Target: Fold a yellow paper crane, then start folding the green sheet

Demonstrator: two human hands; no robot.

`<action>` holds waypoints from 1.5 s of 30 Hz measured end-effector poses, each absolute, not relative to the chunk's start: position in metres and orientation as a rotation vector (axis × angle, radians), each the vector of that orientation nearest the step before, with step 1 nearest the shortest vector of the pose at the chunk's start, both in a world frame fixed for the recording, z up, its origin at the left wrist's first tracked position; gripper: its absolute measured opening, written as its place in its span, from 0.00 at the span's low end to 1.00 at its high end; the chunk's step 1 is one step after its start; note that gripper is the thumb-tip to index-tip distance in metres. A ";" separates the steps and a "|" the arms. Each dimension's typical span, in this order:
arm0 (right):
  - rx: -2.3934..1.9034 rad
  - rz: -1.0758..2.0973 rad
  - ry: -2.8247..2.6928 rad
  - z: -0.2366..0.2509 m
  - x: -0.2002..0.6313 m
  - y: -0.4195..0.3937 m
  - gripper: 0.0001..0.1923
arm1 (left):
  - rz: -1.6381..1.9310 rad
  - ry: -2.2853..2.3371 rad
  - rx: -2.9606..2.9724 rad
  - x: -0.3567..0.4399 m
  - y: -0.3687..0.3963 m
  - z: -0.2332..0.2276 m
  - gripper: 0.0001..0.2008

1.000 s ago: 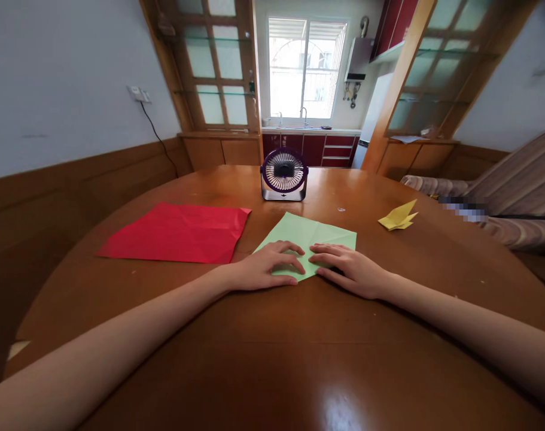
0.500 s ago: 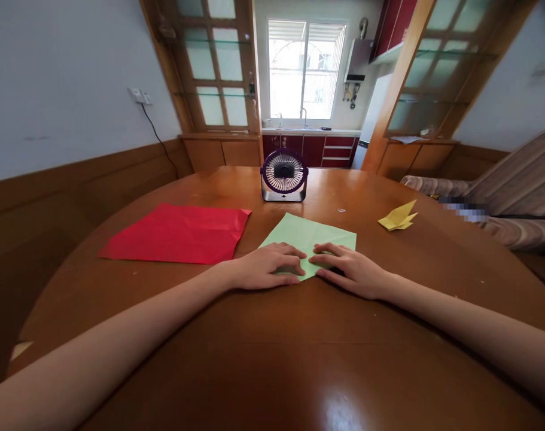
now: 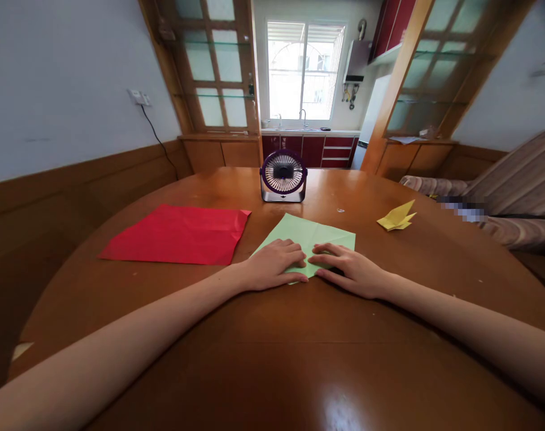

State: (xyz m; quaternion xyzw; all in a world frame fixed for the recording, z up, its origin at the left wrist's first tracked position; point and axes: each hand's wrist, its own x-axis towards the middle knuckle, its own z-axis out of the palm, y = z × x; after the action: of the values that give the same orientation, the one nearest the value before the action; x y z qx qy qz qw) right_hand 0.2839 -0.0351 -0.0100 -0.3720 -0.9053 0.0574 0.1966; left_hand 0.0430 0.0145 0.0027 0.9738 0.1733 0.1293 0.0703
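Observation:
A light green sheet of paper (image 3: 319, 230) with crease lines lies on the table in front of me, its near part covered by my hands. My left hand (image 3: 276, 263) rests over its near left side, fingers bent onto the sheet and thumb along the near edge. From the right, my right hand (image 3: 350, 269) holds the sheet with bent fingertips on top and the thumb by the near edge. The two hands' fingertips are close together but apart. What lies beneath the palms is hidden.
A red sheet of paper (image 3: 182, 233) lies to the left. On the right stands a folded yellow paper piece (image 3: 395, 216). A small purple fan (image 3: 283, 173) is beyond the green sheet on the brown wooden table (image 3: 272, 371). A striped sofa (image 3: 518, 179) is at far right.
My left hand has shifted slightly, its fingers drawn closer together and its thumb reaching farther right along the near edge. My right hand stays almost in place.

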 end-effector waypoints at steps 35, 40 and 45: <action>-0.536 -0.194 -2.631 -0.010 0.283 -0.039 0.14 | 0.313 0.587 2.950 0.043 0.014 0.002 0.19; -0.469 -0.145 -2.712 -0.009 0.283 -0.038 0.15 | 0.275 0.575 2.931 0.041 0.015 0.005 0.19; -0.520 -0.175 -2.796 -0.007 0.282 -0.038 0.16 | 0.230 0.554 2.899 0.039 0.018 0.008 0.20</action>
State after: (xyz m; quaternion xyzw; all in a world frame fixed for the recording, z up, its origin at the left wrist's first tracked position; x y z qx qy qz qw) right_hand 0.2824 -0.0377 -0.0066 -0.1806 -0.9708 -0.0607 0.1458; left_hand 0.0390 0.0176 0.0077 0.9753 0.1862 0.0772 0.0906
